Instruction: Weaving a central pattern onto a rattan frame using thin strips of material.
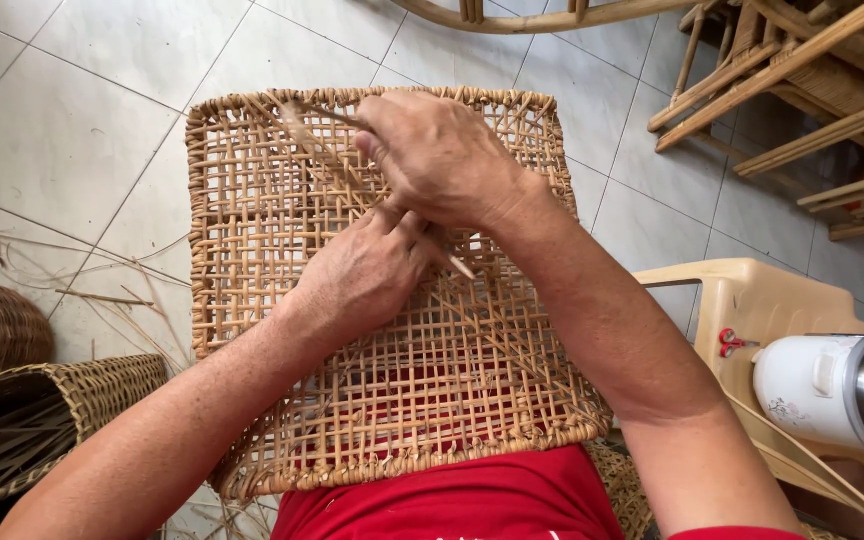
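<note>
Rattan strand (314,132) is pinched by right hand (439,155); woven cane panel (252,230) beneath is pressed by left hand (364,275), fingers curled.

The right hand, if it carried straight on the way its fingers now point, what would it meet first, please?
The right hand points toward the upper left, along the cane strand it pinches. It would probably meet the woven panel's far-left corner rim first, then floor tiles; depth is unclear.
</note>
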